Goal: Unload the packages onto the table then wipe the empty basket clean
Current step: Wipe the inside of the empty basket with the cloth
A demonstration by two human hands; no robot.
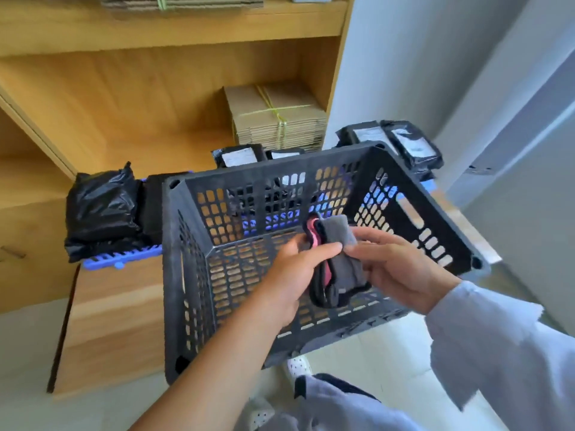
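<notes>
Both hands, left [291, 275] and right [395, 269], hold a grey cloth [340, 269] over the black basket [186, 275]

Blk perforated basket [199, 275]; grey/pink/blk cloth [337, 262]; blk pkgs [102, 209], white labels.

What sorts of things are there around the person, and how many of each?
Baskets: 1
Cloths: 1, held by left hand and right hand
Black packages in view: 6, counting from to
Cardboard bundles: 2
Total: 10
</notes>
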